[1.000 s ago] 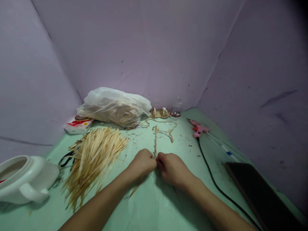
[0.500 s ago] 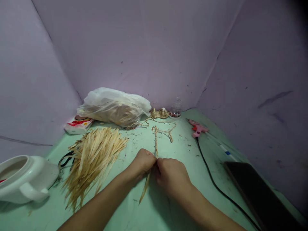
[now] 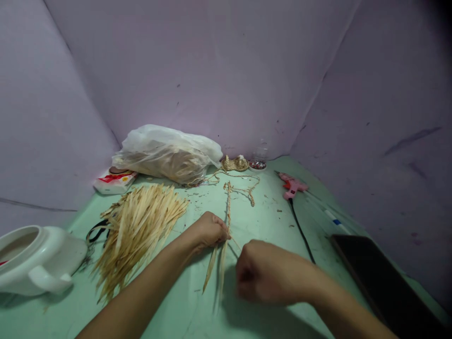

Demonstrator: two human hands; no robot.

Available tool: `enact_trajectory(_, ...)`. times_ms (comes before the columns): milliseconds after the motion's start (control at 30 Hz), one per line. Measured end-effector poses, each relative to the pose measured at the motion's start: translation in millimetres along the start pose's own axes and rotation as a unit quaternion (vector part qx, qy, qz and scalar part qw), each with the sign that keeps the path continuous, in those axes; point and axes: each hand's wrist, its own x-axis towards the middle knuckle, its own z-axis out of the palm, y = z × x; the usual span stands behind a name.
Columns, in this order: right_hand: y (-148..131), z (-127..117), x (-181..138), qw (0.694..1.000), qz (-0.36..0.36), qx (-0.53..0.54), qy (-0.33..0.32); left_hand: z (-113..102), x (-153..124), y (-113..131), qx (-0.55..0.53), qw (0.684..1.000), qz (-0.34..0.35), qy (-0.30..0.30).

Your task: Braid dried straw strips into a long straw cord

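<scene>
A thin braid of dried straw-coloured fibre runs up the green table from my hands. My left hand pinches its lower end. Two loose strips hang down below that pinch, one of them a pale flat strip. Off to the right, my right hand is closed in a fist, with a third strip stretched between it and the braid's end. The fingertips of the right hand are hidden from view. A bundle of dried fibre strips lies left of my left forearm.
At the back sit a plastic bag, a woven piece and a clear jar. A pink glue gun with a black cord lies right, near a dark flat device. On the left stand a white pot and a tissue pack.
My right hand has moved right and toward me, away from the left hand, drawing a strip out taut. The left hand keeps its pinch. A second hanging strip now shows.
</scene>
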Motion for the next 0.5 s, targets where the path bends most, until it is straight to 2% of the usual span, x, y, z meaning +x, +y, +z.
enact_trajectory(67,10,-10,3,0.991,0.061,0.103,0.057,-1,-1,0,-0.003,1.0,0.001,-0.003)
enact_trajectory(133,17,-13,12,0.95,0.141,0.246,0.134,-2,-1,-1,-0.006,1.0,0.008,-0.006)
enact_trajectory(167,19,-12,18,0.925,0.158,0.312,0.146,-2,0,-2,-0.007,1.0,0.012,-0.01)
enact_trajectory(267,21,-2,34,0.878,0.149,0.444,0.096,-2,2,-5,-0.008,0.999,0.024,-0.02)
enact_trajectory(333,21,5,41,0.861,0.148,0.48,0.081,-3,4,-6,-0.008,0.999,0.025,-0.03)
enact_trajectory(400,24,11,45,0.852,0.162,0.488,0.099,-3,5,-6,0.001,0.999,0.023,-0.034)
enact_trajectory(500,31,16,50,0.857,0.165,0.473,0.126,-4,7,-9,0.079,0.996,0.03,-0.014)
